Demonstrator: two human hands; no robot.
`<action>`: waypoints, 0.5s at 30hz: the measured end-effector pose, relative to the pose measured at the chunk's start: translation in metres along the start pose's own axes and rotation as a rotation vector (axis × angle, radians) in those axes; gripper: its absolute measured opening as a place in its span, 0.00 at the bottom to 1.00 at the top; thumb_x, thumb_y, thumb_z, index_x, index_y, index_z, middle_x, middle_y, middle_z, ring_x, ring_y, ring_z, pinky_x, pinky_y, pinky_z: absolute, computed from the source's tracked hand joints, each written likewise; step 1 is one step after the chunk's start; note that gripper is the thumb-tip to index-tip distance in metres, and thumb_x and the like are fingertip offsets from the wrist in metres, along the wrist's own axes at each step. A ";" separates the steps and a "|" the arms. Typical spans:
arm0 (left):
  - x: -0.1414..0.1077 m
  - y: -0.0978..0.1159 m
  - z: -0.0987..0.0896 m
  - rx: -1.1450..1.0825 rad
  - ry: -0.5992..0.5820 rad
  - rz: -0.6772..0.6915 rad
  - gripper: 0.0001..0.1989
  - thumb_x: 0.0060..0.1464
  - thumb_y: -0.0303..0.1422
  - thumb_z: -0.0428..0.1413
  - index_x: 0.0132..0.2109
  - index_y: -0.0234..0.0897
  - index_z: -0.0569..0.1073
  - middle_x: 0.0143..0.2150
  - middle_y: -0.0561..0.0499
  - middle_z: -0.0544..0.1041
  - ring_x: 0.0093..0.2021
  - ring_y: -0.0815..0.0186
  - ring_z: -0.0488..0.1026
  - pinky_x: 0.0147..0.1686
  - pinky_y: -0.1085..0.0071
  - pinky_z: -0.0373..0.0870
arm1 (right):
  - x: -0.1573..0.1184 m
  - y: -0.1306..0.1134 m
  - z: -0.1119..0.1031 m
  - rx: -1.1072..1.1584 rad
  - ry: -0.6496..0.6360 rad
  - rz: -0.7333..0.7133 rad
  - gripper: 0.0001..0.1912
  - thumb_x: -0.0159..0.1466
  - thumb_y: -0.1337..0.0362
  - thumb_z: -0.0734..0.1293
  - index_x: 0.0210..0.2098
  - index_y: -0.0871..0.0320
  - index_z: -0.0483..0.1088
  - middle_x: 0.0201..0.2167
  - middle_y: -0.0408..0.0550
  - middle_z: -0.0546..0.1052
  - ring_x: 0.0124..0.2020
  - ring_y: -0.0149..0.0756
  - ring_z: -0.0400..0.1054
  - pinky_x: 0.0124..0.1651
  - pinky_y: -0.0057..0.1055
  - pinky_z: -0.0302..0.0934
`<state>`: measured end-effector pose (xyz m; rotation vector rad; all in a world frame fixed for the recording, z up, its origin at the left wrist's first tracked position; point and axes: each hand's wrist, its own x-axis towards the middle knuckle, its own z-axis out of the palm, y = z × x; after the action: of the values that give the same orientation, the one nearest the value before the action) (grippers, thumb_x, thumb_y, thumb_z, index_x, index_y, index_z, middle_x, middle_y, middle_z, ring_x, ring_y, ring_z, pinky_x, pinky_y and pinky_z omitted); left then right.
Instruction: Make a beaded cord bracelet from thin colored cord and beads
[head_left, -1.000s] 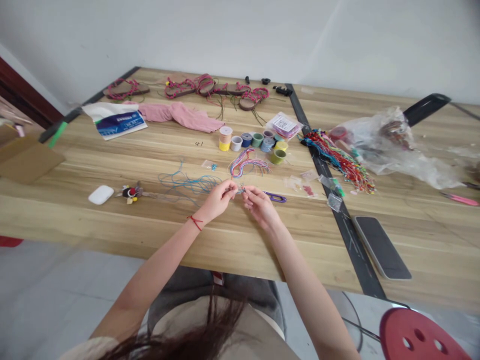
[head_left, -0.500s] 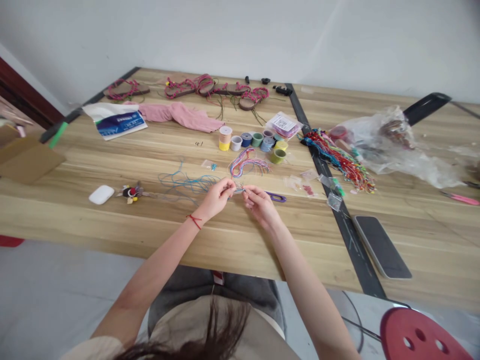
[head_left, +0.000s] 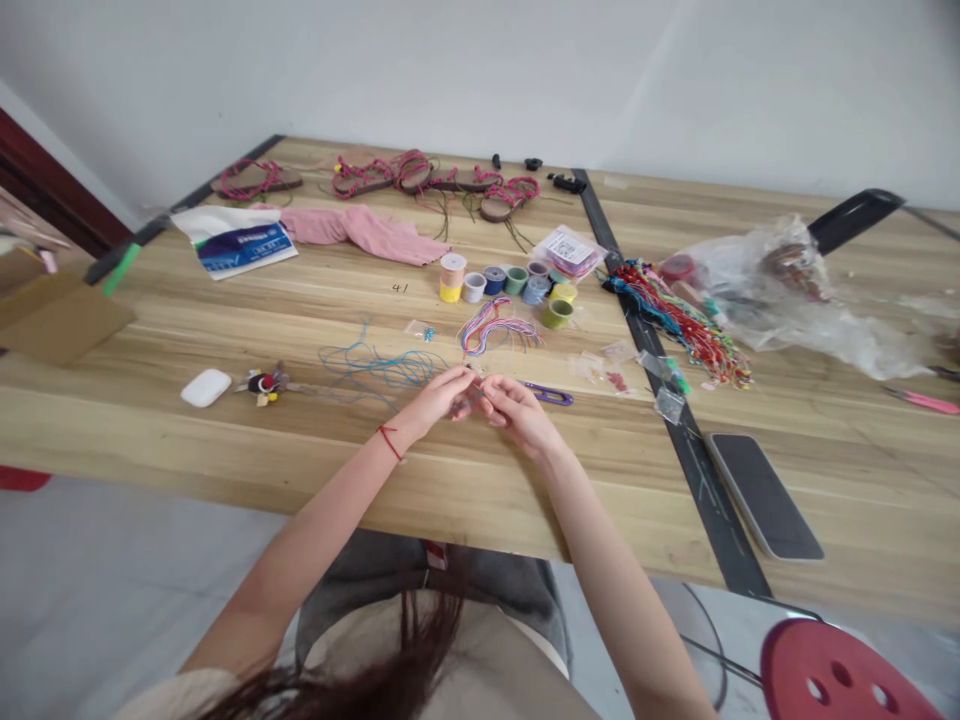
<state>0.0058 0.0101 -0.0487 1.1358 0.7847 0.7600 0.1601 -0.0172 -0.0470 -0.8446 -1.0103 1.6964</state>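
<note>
Head view: I have the left hand (head_left: 436, 398) and right hand (head_left: 519, 412) together, fingertips meeting on something too small to tell, beside loose blue cords (head_left: 382, 368) on the tabletop (head_left: 480, 490).

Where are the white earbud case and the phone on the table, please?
White earbud case (head_left: 206, 388): head view, middle of its top.
Phone (head_left: 763, 497): head view, middle of its dark face.

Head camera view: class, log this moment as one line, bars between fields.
left hand: fingertips near right hand | held: too small to tell | nearby: blue threads, purple clip
</note>
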 end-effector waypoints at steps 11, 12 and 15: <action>-0.006 0.007 0.003 -0.189 -0.090 -0.035 0.15 0.50 0.41 0.61 0.33 0.34 0.66 0.21 0.60 0.59 0.18 0.80 0.51 0.19 0.78 0.46 | -0.003 -0.005 -0.002 -0.088 -0.026 -0.012 0.15 0.57 0.54 0.72 0.33 0.57 0.68 0.17 0.36 0.67 0.16 0.21 0.48 0.20 0.23 0.37; -0.006 0.006 0.002 -0.210 -0.098 -0.041 0.15 0.50 0.40 0.61 0.33 0.34 0.66 0.21 0.60 0.59 0.18 0.80 0.51 0.19 0.79 0.47 | -0.003 -0.005 -0.002 -0.090 -0.023 -0.020 0.15 0.58 0.54 0.72 0.34 0.57 0.68 0.17 0.36 0.66 0.16 0.21 0.48 0.20 0.23 0.37; -0.006 0.006 0.002 -0.257 -0.110 -0.056 0.15 0.48 0.38 0.63 0.34 0.34 0.67 0.21 0.59 0.61 0.18 0.80 0.52 0.18 0.80 0.47 | -0.003 -0.004 -0.003 -0.090 -0.029 -0.041 0.15 0.58 0.53 0.72 0.34 0.56 0.67 0.17 0.36 0.67 0.16 0.22 0.49 0.20 0.23 0.38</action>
<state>0.0033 0.0061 -0.0413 0.9126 0.6052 0.7227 0.1654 -0.0186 -0.0447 -0.8531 -1.1236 1.6429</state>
